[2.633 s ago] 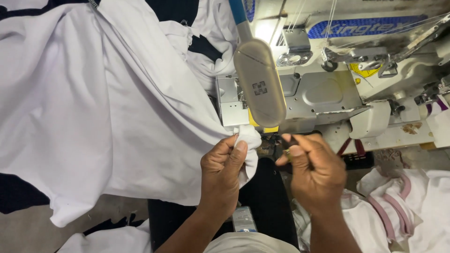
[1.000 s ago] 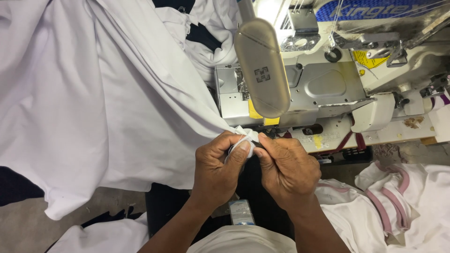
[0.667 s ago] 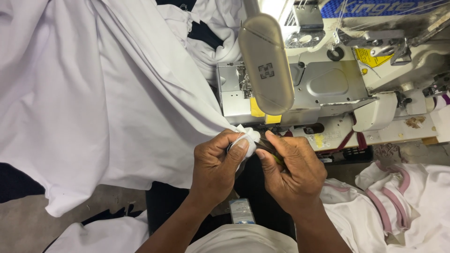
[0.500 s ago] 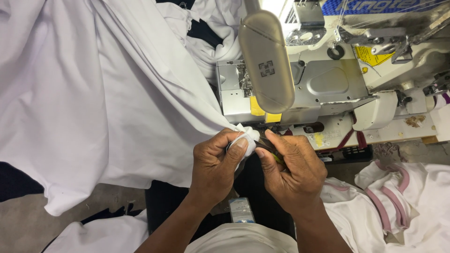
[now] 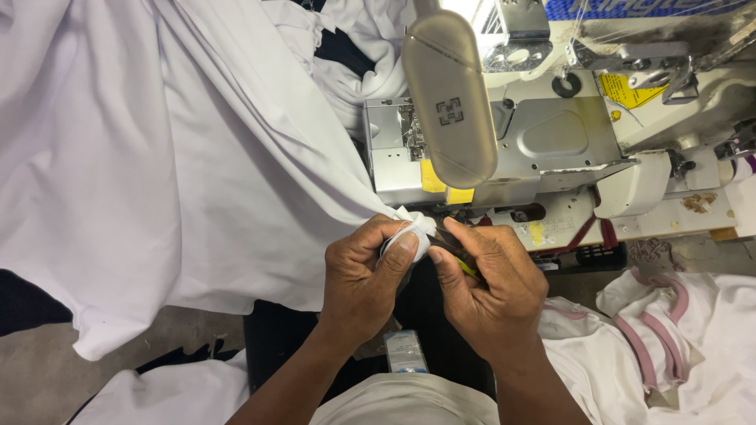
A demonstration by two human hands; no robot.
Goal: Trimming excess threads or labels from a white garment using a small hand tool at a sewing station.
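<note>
L hand (image 5: 366,271) clenched on a bunched corner of the white fabric (image 5: 181,157), thumb pressed over the little wad that pokes out by the fingertips. R hand (image 5: 492,283) closed round a small dark tool (image 5: 457,250), prob thread snips, w/ a yellow-green bit showing between thumb and forefinger; its tip sits right at the fabric wad, touching or nearly so, can't tell which. Both hands are knuckle to knuckle, just in front of the sewing machine (image 5: 512,149).

Fabric: big white sheet, drapes from upper left of view down to the L hand, pulled into taut folds that converge on the pinch point. Lower edge hangs free above the floor (image 5: 47,378) at bottom left.

Machine: grey metal body, beige rounded cover (image 5: 449,90) on top w/ a square mark, yellow patches on the front face just above the hands. White plastic guard to the right of it. Sits on a light desk (image 5: 567,224), worn and stained.

More white cloth heaped behind the machine, upper centre, over sth dark. Another pile of white garments w/ pink trim (image 5: 661,338) at lower right, near the R forearm but apart from it. Small white-and-blue item (image 5: 405,350) lies between the forearms at bottom centre, kind unclear.
</note>
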